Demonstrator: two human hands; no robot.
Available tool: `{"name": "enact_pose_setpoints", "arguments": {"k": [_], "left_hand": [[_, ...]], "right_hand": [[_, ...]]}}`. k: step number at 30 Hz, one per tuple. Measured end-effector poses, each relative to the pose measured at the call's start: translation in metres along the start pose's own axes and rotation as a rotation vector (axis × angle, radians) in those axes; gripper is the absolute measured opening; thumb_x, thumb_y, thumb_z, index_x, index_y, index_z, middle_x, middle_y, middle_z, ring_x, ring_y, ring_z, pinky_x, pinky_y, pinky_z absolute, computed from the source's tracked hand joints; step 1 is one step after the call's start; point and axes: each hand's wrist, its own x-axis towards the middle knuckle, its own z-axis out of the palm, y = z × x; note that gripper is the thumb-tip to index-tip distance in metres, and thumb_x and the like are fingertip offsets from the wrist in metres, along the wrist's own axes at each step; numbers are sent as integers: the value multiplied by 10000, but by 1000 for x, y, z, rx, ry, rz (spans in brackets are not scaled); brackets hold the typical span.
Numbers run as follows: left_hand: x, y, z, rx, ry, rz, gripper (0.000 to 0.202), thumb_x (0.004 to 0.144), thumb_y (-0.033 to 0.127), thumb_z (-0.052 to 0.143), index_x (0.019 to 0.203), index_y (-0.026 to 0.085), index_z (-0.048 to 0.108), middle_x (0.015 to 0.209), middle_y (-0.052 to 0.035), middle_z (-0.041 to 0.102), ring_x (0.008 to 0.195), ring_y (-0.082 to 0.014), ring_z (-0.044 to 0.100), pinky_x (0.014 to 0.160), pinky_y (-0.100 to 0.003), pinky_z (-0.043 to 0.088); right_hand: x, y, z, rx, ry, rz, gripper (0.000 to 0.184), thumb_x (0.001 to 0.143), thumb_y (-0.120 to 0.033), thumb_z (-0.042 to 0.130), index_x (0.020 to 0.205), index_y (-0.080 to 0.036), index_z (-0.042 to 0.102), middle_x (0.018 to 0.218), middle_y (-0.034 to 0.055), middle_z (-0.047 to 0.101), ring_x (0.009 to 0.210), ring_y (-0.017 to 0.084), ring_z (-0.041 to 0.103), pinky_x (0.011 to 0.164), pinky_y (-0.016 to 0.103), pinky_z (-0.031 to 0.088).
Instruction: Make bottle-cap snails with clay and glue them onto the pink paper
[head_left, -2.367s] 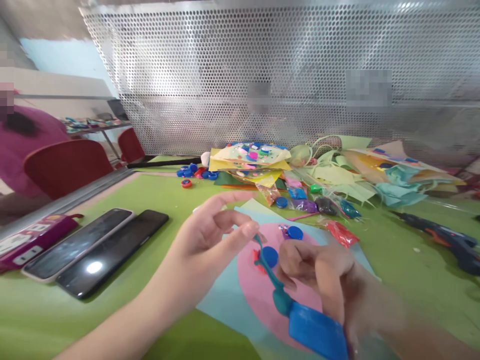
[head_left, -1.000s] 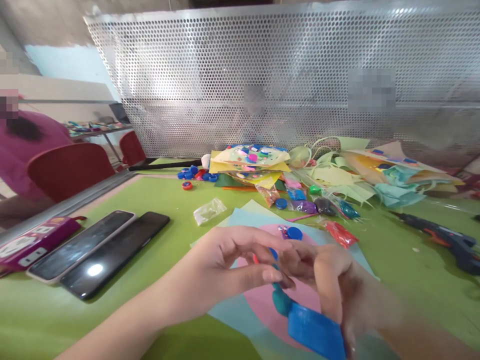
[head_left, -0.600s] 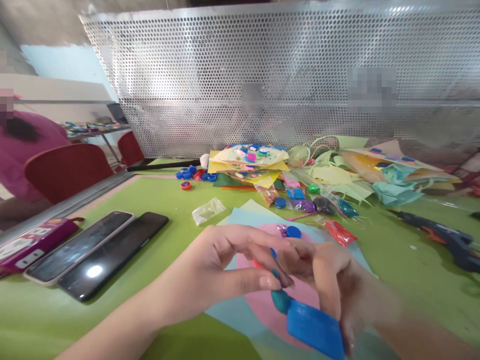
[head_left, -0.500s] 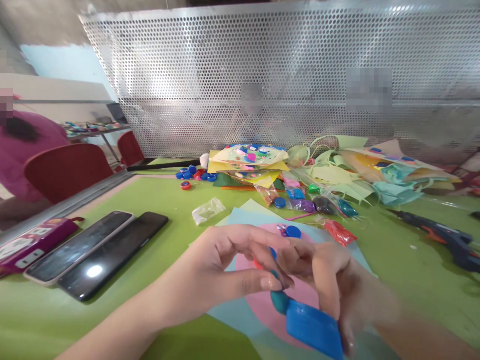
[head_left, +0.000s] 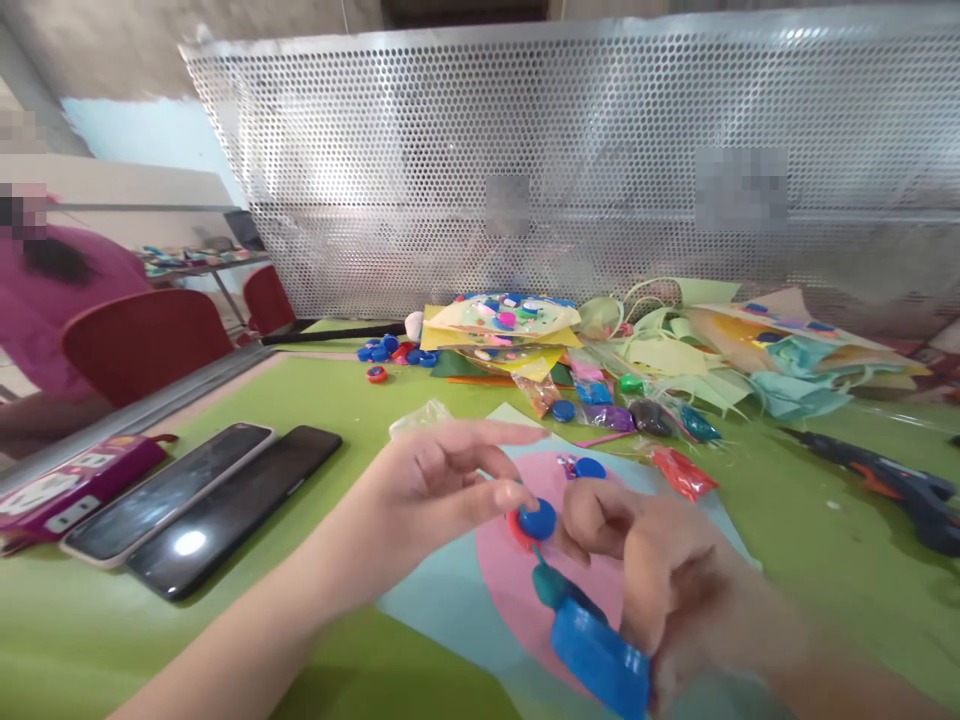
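Observation:
My right hand (head_left: 667,560) is closed on a blue bottle cap (head_left: 600,655), held tilted low in front of me. A lump of teal clay (head_left: 551,583) with a thin drawn-out tip sticks out from that cap. My left hand (head_left: 427,500) hovers to the left, fingers apart and holding nothing visible. Beneath both hands lies light blue paper (head_left: 427,590) bearing a pink circle (head_left: 506,590). Near my left thumb, a smaller blue disc (head_left: 538,520) overlaps a red ring-like piece (head_left: 516,530) on the circle. Another blue cap (head_left: 590,468) sits at its upper edge.
Two phones (head_left: 232,520) and a purple packet (head_left: 90,485) lie on the left. Clay bags, including a red one (head_left: 682,472), lie behind the paper. A glue gun (head_left: 885,485) rests at right. Decorated papers (head_left: 502,330) are stacked before a perforated metal panel (head_left: 450,150).
My left hand has come off the teal clay, moving up and left with its fingers opening. The right hand has shifted the cap slightly left; the clay now shows a pointed tip.

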Motion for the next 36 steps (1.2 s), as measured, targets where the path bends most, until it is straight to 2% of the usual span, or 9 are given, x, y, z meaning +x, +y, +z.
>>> {"name": "enact_pose_setpoints", "arguments": {"k": [4,7,12,17,21,25,28,32,36], "left_hand": [[-6,5,-2,221,-60,83,182,774,222,679,951,253,708,812,-4,685,731,-114,597,705,-212,473],[-8,8,-4,297,-108,129,205,778,221,674,974,272,702,837,-4,696,766,-129,609,747,-225,479],[-9,10,0,376,-173,101,387,747,210,705,1120,293,648,774,-1,680,729,-126,612,714,-202,484],[-11,10,0,454,-227,74,401,781,229,672,1168,315,607,790,12,672,769,-122,614,751,-199,477],[-12,6,0,488,-187,44,441,792,250,659,1219,319,571,765,19,648,773,-127,596,809,-220,462],[-13,3,4,430,-147,0,479,802,238,649,1238,396,530,754,55,628,766,-106,578,760,-185,462],[-12,5,5,303,-193,-52,486,804,234,649,1238,410,523,754,62,622,720,-87,565,731,-172,457],[-11,7,2,75,-283,-102,486,754,277,704,1218,334,571,682,48,619,640,-77,553,689,-175,452],[-10,6,-2,-81,-325,-132,511,724,320,729,1211,246,591,619,45,611,584,-71,550,689,-186,466]], "right_hand": [[-2,-8,-1,-356,-53,-101,201,702,-352,746,601,-209,648,683,-41,334,652,84,392,556,230,297],[-7,-12,-2,-503,-118,-70,133,739,-304,720,644,-227,669,697,-39,327,654,82,401,550,220,306],[-12,-10,-4,-479,-184,120,52,737,-271,710,783,-290,695,765,-24,373,698,105,420,556,211,344],[-10,-18,-3,-490,-200,191,35,736,-259,704,753,-271,677,778,-30,372,716,96,444,597,192,374],[-13,-18,-2,-516,-199,199,44,733,-259,710,765,-273,684,796,-29,399,722,91,460,605,184,395],[-10,-17,0,-487,-174,112,58,739,-235,710,697,-234,670,768,-36,400,704,74,458,595,170,401],[-3,-19,2,-470,-186,11,189,773,-247,681,607,-172,631,738,-35,381,708,62,461,597,152,403],[1,-20,3,-496,-189,5,205,764,-254,686,595,-148,637,755,-22,409,732,66,485,617,141,431],[1,-18,3,-535,-193,75,114,614,-134,794,642,-143,684,779,-23,440,740,70,503,639,137,447]]}}
